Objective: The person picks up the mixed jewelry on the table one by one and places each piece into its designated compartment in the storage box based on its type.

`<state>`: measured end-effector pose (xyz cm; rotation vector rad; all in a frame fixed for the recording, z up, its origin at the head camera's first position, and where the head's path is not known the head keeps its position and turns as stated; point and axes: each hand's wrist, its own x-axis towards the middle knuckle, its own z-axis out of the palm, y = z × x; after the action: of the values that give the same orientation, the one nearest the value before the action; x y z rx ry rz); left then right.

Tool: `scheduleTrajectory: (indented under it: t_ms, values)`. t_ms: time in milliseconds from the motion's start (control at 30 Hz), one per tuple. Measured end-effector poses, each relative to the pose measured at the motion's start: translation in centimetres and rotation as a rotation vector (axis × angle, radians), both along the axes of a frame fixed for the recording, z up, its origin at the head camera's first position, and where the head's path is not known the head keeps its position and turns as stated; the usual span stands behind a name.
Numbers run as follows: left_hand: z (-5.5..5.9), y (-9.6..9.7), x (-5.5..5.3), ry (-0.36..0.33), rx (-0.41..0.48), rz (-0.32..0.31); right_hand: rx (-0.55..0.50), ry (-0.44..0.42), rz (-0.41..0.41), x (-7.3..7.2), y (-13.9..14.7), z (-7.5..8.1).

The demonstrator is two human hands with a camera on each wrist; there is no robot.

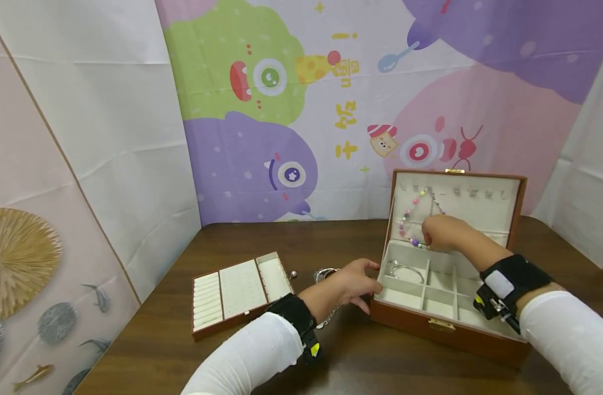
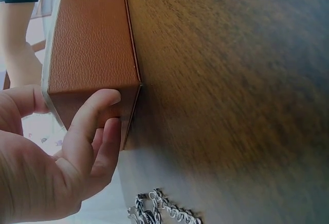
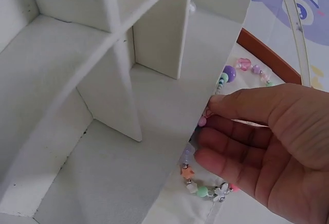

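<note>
A brown jewelry box (image 1: 405, 322) stands with its lid (image 1: 499, 208) raised and a cream, divided inside. My left hand (image 1: 353, 282) grips the left side wall, its fingers bent against the brown leather side in the left wrist view. Colourful beads make up a necklace (image 3: 230, 73) that hangs in a loop from the lid's hook row. With thumb and fingers, my right hand (image 1: 444, 233) pinches the lower part of this necklace, close to the lid's lining. A silver bracelet (image 1: 402, 267) lies in the back left compartment.
A brown tray (image 1: 242, 285) with ring rolls and a dotted panel lies on the table to the left. Beside it is a pearl-like bead (image 1: 293, 274). Silver jewelry (image 1: 323, 274) and a chain (image 2: 151, 211) lie by my left hand. A cartoon curtain (image 1: 252, 170) hangs behind.
</note>
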<state>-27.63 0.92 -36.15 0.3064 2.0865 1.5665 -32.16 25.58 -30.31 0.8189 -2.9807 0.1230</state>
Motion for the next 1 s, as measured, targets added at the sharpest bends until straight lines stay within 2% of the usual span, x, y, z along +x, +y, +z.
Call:
scheduleTrajectory:
  t_ms: [200,367,433,500,600,667,767,867,1000]
  values:
    - [0.0,0.1,0.0,0.007,-0.006,-0.003,0.014,0.044,0.009,0.3,0.2,0.0]
    - [0.1,-0.1,-0.1,0.006,-0.005,-0.062,-0.022,0.035,-0.014,0.3,0.8,0.6]
    - [0.2,-0.2,-0.2,0.033,-0.02,-0.076,-0.051,0.054,-0.012,0.3,1.1,1.1]
    - [0.6,-0.2,-0.2,0.115,-0.05,-0.067,-0.075,0.076,-0.01,0.5,1.4,1.8]
    - [1.7,0.0,-0.3,0.329,-0.121,-0.025,-0.102,0.106,-0.02,0.7,1.8,2.8]
    - [2.8,0.4,-0.3,0.482,-0.188,-0.007,-0.111,0.123,-0.031,0.9,2.1,3.6]
    - [4.6,1.3,-0.7,0.671,-0.286,-0.04,-0.119,0.151,-0.046,1.1,2.4,4.6]
    - [6.0,2.6,-1.2,0.802,-0.371,-0.111,-0.124,0.175,-0.055,1.2,2.7,5.3]
    - [7.5,4.7,-2.3,0.872,-0.412,-0.193,-0.144,0.204,-0.066,1.2,3.0,5.8]
